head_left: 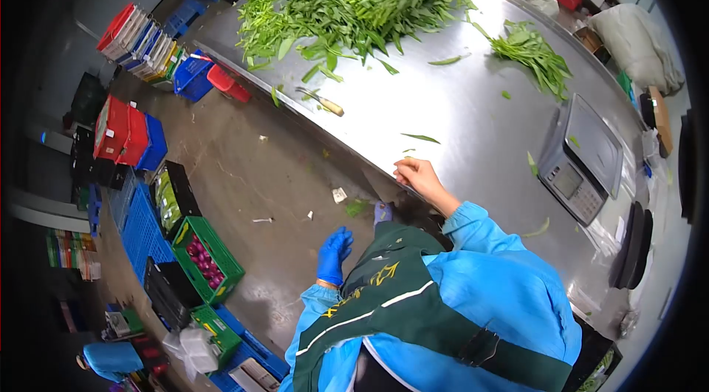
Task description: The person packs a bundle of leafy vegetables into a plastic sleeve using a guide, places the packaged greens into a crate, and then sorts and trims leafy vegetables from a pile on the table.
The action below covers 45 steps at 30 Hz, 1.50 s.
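My left hand (334,255), in a blue glove, hangs over the floor away from the table, loosely bent and apparently holding nothing. Bare and curled with its fingertips together, my right hand (421,176) is over the near edge of the metal table (473,118); anything inside its fingers is hidden. Just beyond it lies a single green leaf (421,138). A knife with a pale handle (330,105) rests close to the table edge. Farther back is a large heap of leafy greens (354,4), and a smaller bunch of greens (528,56) lies to its right.
A digital scale (580,163) stands on the table at right. Along the left floor are a green crate of purplish-red produce (235,274), blue crates (140,233), red bins (122,130) and stacked boxes (136,45). White sacks (639,45) stand beyond the table.
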### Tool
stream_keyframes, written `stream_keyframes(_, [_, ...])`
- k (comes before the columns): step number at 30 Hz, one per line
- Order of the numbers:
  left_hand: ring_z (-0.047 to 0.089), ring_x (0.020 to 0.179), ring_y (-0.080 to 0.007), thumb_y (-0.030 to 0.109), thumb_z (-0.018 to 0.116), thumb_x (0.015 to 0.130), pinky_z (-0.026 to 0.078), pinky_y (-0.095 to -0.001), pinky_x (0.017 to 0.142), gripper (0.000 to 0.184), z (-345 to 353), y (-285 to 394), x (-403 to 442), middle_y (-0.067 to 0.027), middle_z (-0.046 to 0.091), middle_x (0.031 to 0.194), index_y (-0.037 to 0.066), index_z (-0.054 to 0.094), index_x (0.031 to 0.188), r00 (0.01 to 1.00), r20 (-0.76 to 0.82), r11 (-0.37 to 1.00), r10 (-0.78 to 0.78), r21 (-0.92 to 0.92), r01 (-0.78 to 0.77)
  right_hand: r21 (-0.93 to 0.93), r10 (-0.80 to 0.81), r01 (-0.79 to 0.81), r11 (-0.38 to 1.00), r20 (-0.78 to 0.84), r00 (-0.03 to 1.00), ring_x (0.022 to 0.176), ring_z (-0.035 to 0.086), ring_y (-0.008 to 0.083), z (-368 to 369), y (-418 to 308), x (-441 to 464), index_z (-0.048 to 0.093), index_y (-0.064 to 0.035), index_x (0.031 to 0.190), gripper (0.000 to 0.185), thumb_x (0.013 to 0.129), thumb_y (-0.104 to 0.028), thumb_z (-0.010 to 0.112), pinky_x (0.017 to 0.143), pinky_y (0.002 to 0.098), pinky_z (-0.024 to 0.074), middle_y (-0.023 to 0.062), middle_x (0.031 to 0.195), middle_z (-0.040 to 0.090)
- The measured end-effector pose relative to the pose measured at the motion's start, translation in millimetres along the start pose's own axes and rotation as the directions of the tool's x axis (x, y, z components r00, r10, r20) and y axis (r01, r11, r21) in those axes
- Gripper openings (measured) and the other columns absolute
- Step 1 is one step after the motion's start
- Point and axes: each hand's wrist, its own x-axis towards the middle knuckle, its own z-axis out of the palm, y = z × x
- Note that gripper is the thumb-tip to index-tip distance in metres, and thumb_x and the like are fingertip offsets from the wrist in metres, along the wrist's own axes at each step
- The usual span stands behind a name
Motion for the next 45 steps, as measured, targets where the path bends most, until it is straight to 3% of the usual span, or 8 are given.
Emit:
stream_keyframes(11, [0.058,0.105,-0.0165,0.025,0.054,0.092,0.044,-0.0297,0.087,0.038,-13,147,155,-0.0038,0.062,0.116,0.008,0.052,0.127,0.982,0.146,0.990,-0.124,0.089,0.112,0.263,-0.030,0.143,0.954,-0.391,0.920,0.075,0.061,0.0153,0,-135,281,0.061,0.0012,0.107,0.031,0.083,-0.018,0.064,0.066,0.0246,0.0498,0.0075,0.091,0.064])
stream_keyframes(17, [0.060,0.094,-0.0116,0.018,0.059,0.091,0.046,-0.0234,0.081,0.036,22,265,277,-0.0048,0.064,0.107,0.003,0.055,0.123,0.913,0.400,0.959,-0.083,0.282,-0.037,0.091,-0.041,0.168,0.982,-0.759,0.650,0.073,0.058,0.0137,-49,-195,397,0.060,0.0021,0.102,0.041,0.081,-0.032,0.070,0.062,0.0226,0.0461,0.0056,0.086,0.062])
stream_keyframes(20, [0.060,0.094,-0.0124,0.009,0.059,0.090,0.047,-0.0255,0.085,0.035,49,341,333,-0.0094,0.063,0.107,-0.002,0.053,0.123,0.839,0.544,0.917,-0.020,0.343,-0.201,0.215,0.128,0.059,0.975,-0.758,0.640,0.090,0.062,0.0265,-75,-197,441,0.047,0.0145,0.120,0.074,0.071,-0.031,0.079,0.070,0.0298,0.0501,0.0212,0.107,0.061])
stream_keyframes(26, [0.058,0.104,-0.0251,0.018,0.071,0.079,0.046,-0.0336,0.089,0.054,197,475,437,-0.0157,0.058,0.118,0.002,0.051,0.126,0.371,0.790,0.388,0.488,0.184,-0.903,0.474,0.093,0.200,0.858,-0.526,0.845,0.081,0.066,0.0245,-57,-236,431,0.057,0.0087,0.107,0.049,0.069,-0.013,0.080,0.069,0.0341,0.0563,0.0164,0.098,0.065])
stream_keyframes(31, [0.051,0.114,-0.0364,0.036,0.077,0.071,0.040,-0.0398,0.096,0.079,327,518,489,-0.0236,0.052,0.123,-0.001,0.043,0.132,0.356,0.792,0.232,0.496,0.274,-0.933,0.474,0.045,0.248,0.845,-0.525,0.850,0.082,0.066,0.0194,-67,-258,409,0.059,0.0020,0.106,0.034,0.076,-0.009,0.071,0.072,0.0327,0.0568,0.0114,0.096,0.066])
stream_keyframes(33, [0.046,0.121,-0.0360,0.041,0.080,0.064,0.037,-0.0400,0.101,0.095,361,509,505,-0.0246,0.047,0.129,-0.003,0.036,0.135,0.120,0.884,-0.099,0.452,0.183,-0.978,0.489,0.051,0.266,0.831,-0.542,0.839,0.085,0.065,0.0189,-72,-255,408,0.059,0.0012,0.108,0.035,0.077,-0.009,0.071,0.075,0.0328,0.0560,0.0106,0.099,0.066])
stream_keyframes(41, [0.037,0.129,-0.0344,0.041,0.085,0.056,0.032,-0.0377,0.106,0.114,374,499,537,-0.0242,0.034,0.140,-0.003,0.023,0.141,0.293,0.924,0.326,0.246,0.206,-0.923,0.543,-0.001,0.259,0.799,-0.430,0.903,0.092,0.063,0.0178,-83,-230,411,0.054,-0.0010,0.117,0.046,0.077,-0.013,0.073,0.081,0.0314,0.0532,0.0088,0.106,0.064])
stream_keyframes(45, [0.039,0.128,-0.0309,0.040,0.086,0.056,0.034,-0.0361,0.105,0.114,374,496,521,-0.0222,0.036,0.140,-0.004,0.024,0.141,0.317,0.892,0.177,0.321,0.272,-0.946,0.503,-0.052,0.281,0.817,-0.422,0.905,0.093,0.062,0.0170,-67,-241,418,0.055,-0.0018,0.116,0.046,0.075,-0.009,0.075,0.082,0.0302,0.0512,0.0083,0.105,0.064])
